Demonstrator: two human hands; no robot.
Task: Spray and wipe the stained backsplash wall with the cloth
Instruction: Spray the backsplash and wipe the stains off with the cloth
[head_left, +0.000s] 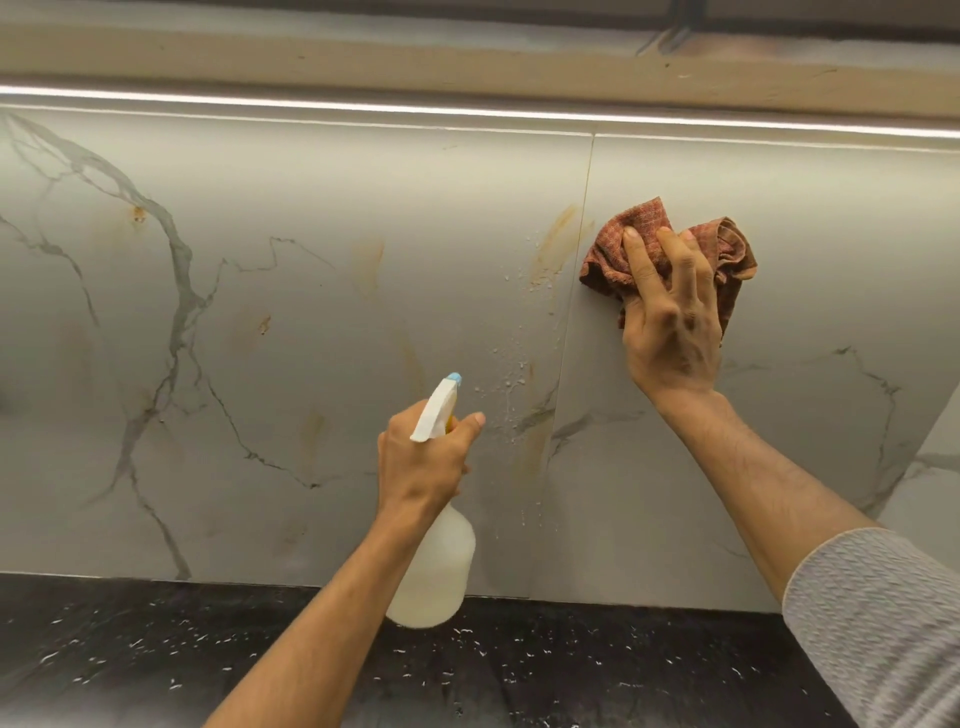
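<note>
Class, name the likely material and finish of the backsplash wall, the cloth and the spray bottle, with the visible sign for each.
Backsplash wall: likely marble-look tile or stone, smooth satin; grey veins, a panel joint.
Cloth: woven fabric, matte; checked weave, soft folds.
Spray bottle: translucent plastic, probably; cloudy white body, moulded trigger head.

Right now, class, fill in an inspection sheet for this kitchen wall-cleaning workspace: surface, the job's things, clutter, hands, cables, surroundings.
Surface: marble-look backsplash carries orange-brown stains and spray droplets beside the vertical tile joint.
Job's things: reddish checked cloth is pressed against the wall, right of the joint; white spray bottle has its nozzle aimed at the wall.
Clutter: nothing seen.
Hands: left hand grips the bottle's trigger neck; right hand lies flat on the cloth.
Cables: nothing seen.
Surroundings: black speckled countertop lies below; lit light strip runs above.
</note>
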